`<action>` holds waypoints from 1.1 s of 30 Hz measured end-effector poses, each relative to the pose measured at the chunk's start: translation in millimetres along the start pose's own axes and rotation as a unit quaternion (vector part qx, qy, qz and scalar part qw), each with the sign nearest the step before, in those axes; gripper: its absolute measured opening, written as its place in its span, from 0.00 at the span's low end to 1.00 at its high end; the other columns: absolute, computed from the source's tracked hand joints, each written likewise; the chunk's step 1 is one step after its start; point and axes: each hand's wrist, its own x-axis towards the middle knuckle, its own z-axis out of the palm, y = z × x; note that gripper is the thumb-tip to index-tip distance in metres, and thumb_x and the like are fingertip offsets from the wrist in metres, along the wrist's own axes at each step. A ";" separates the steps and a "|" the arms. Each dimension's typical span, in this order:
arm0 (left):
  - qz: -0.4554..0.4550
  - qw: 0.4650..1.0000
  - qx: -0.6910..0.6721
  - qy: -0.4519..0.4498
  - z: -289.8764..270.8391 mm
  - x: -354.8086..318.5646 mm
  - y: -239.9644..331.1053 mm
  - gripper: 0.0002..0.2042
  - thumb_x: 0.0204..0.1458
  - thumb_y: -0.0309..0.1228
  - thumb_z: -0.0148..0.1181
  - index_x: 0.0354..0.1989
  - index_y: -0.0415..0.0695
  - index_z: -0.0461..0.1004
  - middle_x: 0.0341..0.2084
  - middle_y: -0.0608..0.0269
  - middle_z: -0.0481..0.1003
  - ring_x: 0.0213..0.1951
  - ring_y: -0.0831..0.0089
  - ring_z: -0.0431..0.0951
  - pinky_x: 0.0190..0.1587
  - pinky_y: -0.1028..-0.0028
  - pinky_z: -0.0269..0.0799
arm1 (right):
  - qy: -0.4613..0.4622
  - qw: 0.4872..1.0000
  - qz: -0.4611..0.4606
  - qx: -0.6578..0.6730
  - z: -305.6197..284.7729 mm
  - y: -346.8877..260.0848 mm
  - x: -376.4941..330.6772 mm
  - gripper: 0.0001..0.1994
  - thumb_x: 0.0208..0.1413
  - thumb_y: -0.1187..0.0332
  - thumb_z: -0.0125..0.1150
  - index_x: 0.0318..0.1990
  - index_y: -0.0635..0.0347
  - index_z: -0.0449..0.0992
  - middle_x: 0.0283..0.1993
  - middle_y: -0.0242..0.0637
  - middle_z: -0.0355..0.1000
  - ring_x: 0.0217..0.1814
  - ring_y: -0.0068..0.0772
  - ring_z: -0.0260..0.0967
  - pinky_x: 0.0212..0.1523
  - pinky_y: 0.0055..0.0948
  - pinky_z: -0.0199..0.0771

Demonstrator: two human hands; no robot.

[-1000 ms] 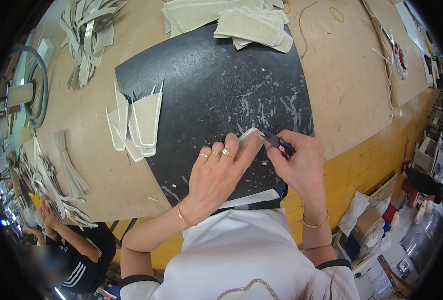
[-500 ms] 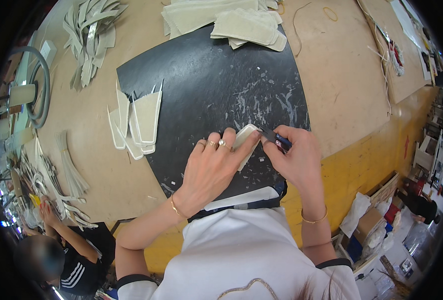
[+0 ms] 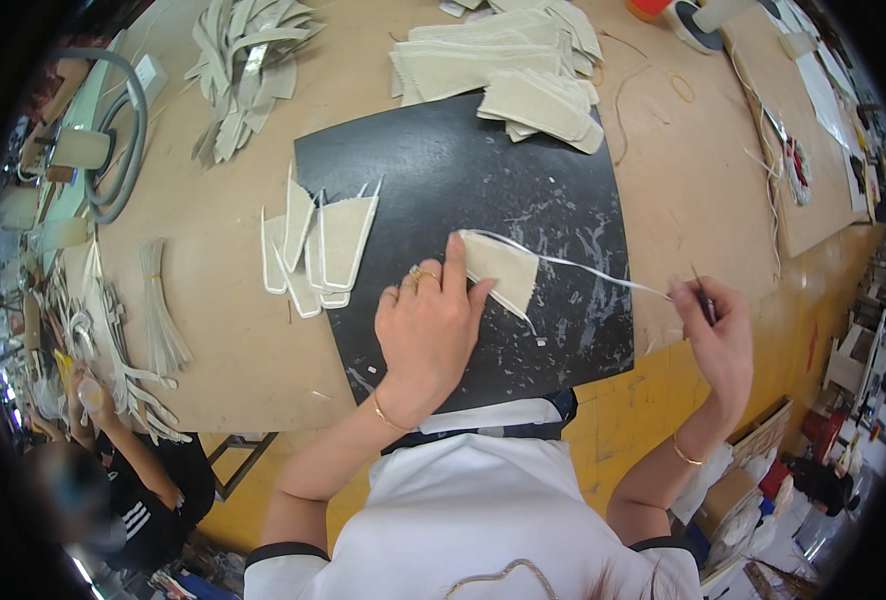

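My left hand (image 3: 428, 325) presses flat on a beige fabric piece (image 3: 503, 268) lying on a black cutting mat (image 3: 443, 170). A thin white strip (image 3: 593, 272) runs from the piece's upper edge out to the right. My right hand (image 3: 718, 335) is at the mat's right edge, fingers closed on a thin dark tool (image 3: 703, 292) and on the end of that strip. Several finished beige pieces with white edging (image 3: 323, 245) lie at the mat's left edge.
Stacks of beige fabric pieces (image 3: 508, 65) lie at the back of the wooden table (image 3: 218, 310). A pile of cut strips (image 3: 243, 70) is at the back left and more strips (image 3: 158, 320) at the left. Another person (image 3: 128, 470) sits at the lower left.
My right hand has moved from beside the left hand out to the right, drawing the thin white strip away from the fabric piece. My left hand stays pressing the piece down.
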 end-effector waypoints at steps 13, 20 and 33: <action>0.033 0.994 -0.098 0.042 11.1 -15.5 -15.2 0.20 0.51 0.37 0.69 0.52 0.46 0.78 0.31 0.66 0.71 0.27 0.70 0.73 0.30 0.72 0.66 | -0.059 0.952 -0.282 -0.099 116.5 -85.5 31.2 0.13 0.54 0.61 0.67 0.35 0.65 0.80 0.38 0.42 0.75 0.33 0.43 0.77 0.32 0.37 0.75; 0.039 0.995 -0.089 0.035 13.7 -15.9 -16.1 0.19 0.52 0.39 0.67 0.51 0.45 0.78 0.29 0.67 0.69 0.27 0.72 0.71 0.32 0.72 0.67 | -0.090 0.958 -0.239 -0.127 119.6 -105.1 32.4 0.17 0.56 0.56 0.66 0.31 0.65 0.80 0.21 0.44 0.73 0.23 0.44 0.74 0.26 0.36 0.71; 0.055 0.997 -0.040 0.038 14.1 -13.8 -14.8 0.19 0.50 0.37 0.69 0.50 0.44 0.78 0.27 0.67 0.68 0.26 0.72 0.71 0.30 0.72 0.65 | -0.132 0.922 -0.296 -0.211 113.6 -108.4 39.2 0.16 0.52 0.56 0.69 0.28 0.63 0.81 0.20 0.41 0.73 0.23 0.44 0.73 0.26 0.36 0.69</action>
